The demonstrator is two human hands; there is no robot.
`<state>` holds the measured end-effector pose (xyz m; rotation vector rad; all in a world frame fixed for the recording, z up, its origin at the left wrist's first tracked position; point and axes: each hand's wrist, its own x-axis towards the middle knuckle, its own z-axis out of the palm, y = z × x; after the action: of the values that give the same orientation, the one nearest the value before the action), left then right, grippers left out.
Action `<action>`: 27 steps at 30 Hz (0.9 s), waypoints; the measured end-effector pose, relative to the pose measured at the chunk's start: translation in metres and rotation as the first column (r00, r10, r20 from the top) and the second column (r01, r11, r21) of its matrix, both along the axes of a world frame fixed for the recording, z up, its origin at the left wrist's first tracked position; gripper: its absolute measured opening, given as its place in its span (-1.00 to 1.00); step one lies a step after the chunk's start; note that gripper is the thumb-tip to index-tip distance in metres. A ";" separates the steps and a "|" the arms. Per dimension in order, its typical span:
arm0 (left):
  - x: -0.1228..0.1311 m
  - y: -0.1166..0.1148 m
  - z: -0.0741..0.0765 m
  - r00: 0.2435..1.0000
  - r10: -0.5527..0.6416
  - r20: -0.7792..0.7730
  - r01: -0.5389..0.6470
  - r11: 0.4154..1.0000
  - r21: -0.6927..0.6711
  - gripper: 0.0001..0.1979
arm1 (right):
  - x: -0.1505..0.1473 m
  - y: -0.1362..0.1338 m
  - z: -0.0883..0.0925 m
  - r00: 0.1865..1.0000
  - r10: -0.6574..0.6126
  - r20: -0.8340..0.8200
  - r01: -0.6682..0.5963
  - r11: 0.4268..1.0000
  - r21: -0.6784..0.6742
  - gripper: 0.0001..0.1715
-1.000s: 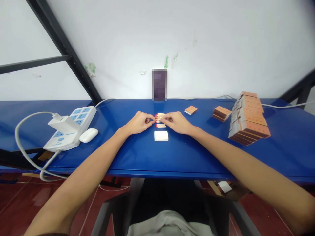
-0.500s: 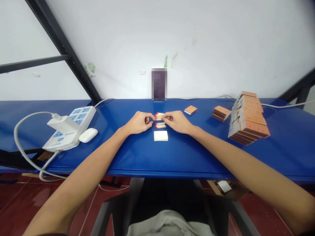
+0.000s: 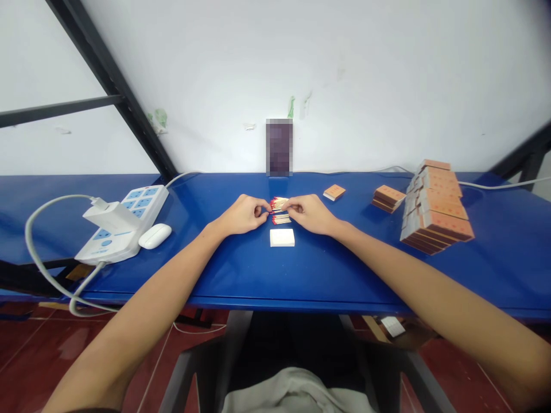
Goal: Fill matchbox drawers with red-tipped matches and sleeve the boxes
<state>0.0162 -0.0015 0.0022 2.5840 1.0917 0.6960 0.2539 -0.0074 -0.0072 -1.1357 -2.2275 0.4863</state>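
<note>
Two small groups of red-tipped matches lie on the blue table [image 3: 258, 275], heads to the left. My left hand [image 3: 246, 215] is at the left end of the upper matches [image 3: 279, 204], its thumb and finger curled close together at the red heads. At the right end of that group, my right hand [image 3: 310, 213] has its fingertips pinched on the pale stick ends. Just below are the lower matches [image 3: 282, 219], in a neat row. Nearer the front sits a white matchbox tray [image 3: 282, 238]; its inside cannot be made out.
Orange matchboxes stand in a large stack [image 3: 439, 212] at the right, beside a smaller stack [image 3: 387, 198] and a single matchbox [image 3: 334, 192]. At the left are a power strip [image 3: 124, 223] with a plugged-in charger and a white earbud case [image 3: 155, 236].
</note>
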 end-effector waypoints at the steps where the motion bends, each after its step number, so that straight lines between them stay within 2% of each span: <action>1: 0.000 0.000 0.000 1.000 -0.004 -0.004 0.004 1.000 -0.002 -0.79 | 0.000 0.000 0.000 1.000 0.000 -0.002 0.000 1.000 -0.003 -0.67; 20: 0.002 -0.002 0.001 1.000 -0.024 -0.007 0.024 1.000 -0.015 -0.84 | 0.001 0.001 -0.001 1.000 -0.028 0.012 0.029 0.999 -0.020 -0.77; 27: 0.002 -0.001 0.000 1.000 -0.028 0.000 0.028 0.999 -0.017 -0.84 | 0.001 0.002 -0.002 1.000 -0.004 0.007 0.004 1.000 -0.007 -0.84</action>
<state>0.0186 -0.0030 0.0023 2.5799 1.0551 0.6770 0.2549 -0.0051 -0.0089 -1.1471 -2.2304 0.4895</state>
